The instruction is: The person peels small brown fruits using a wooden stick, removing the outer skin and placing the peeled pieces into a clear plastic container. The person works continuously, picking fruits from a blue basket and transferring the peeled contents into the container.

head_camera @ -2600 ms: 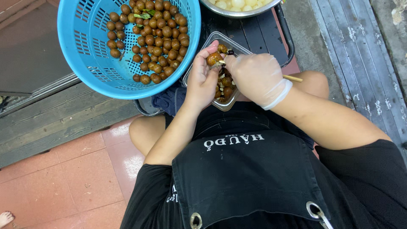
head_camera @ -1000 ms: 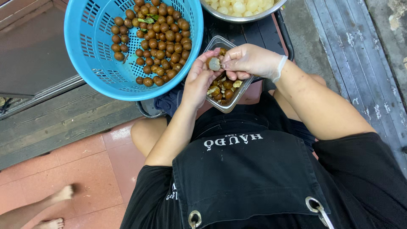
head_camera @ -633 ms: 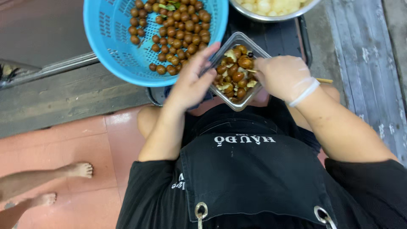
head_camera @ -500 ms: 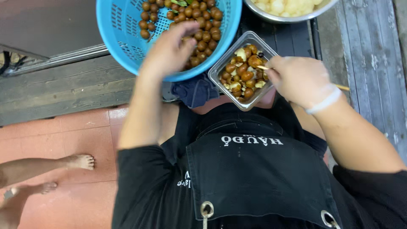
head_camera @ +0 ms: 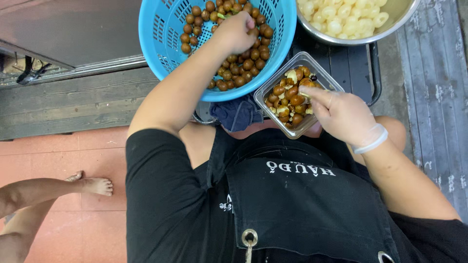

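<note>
Our left hand (head_camera: 237, 31) reaches into the blue basket (head_camera: 161, 44), fingers curled down onto the brown round fruits (head_camera: 243, 65); we cannot tell whether it has one gripped. Our right hand (head_camera: 343, 117), in a thin clear glove, is loosely closed with its forefinger stretched over the clear plastic tub (head_camera: 273, 85) of shells and seeds; anything held in it is hidden. A metal bowl (head_camera: 390, 27) of peeled pale fruit sits just beyond. Someone's bare foot (head_camera: 95, 185) rests on the red tiles.
</note>
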